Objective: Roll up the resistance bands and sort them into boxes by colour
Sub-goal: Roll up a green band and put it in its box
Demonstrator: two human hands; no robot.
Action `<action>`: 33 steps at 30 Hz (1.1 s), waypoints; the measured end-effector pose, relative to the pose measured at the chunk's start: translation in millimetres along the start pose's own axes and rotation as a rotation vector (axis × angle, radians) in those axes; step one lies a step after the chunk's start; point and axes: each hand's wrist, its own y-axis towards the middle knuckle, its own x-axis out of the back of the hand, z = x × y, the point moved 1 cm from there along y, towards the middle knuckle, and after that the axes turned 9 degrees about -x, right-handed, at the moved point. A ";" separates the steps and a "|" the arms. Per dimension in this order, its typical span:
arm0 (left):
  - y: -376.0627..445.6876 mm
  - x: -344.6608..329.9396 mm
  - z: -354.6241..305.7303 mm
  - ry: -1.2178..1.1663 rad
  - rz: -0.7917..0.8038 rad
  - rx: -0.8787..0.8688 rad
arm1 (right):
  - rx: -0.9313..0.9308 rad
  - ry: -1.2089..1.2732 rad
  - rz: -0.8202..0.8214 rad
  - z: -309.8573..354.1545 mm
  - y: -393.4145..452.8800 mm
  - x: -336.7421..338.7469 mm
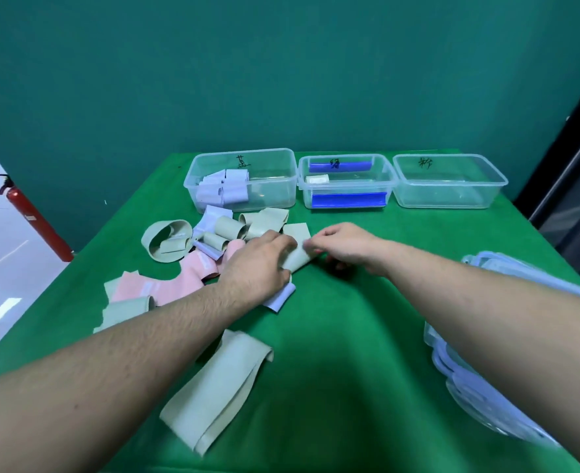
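Green table (350, 336), hands rolling green band (297, 259)

green band (297, 259) part-rolled, mid-table | blue rolls (223, 189) in left box (193, 179)

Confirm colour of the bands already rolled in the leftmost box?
Pale lavender-blue; the rolled bands lie in the left end of the leftmost box, head view.

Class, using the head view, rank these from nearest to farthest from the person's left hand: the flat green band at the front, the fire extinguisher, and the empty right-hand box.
From the left hand:
1. Flat green band, just in front, nearer the camera.
2. Empty right-hand box, far right of the table.
3. Fire extinguisher, off the table, far left.
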 end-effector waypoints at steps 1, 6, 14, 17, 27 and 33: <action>-4.9 -0.4 -1.2 -0.013 -0.015 0.007 | -0.004 -0.027 0.012 -2.2 -3.9 -5.7; -26.4 0.3 -7.5 -0.035 -0.157 -0.008 | 0.055 -0.011 -0.014 -10.0 -18.5 -17.5; -47.1 -2.0 -22.0 0.099 -0.182 -0.063 | 0.143 0.274 -0.154 -21.2 -63.1 -12.1; -55.0 -0.3 -39.1 -0.019 -0.231 -0.096 | 0.177 0.435 -0.100 -21.3 -87.8 -13.8; -94.6 24.6 -108.7 -1.686 -0.222 0.533 | 0.084 0.767 0.093 -34.2 -172.2 -27.8; -110.2 9.0 -117.2 -1.707 -0.219 0.569 | -0.002 0.648 0.199 -61.0 -206.9 -32.8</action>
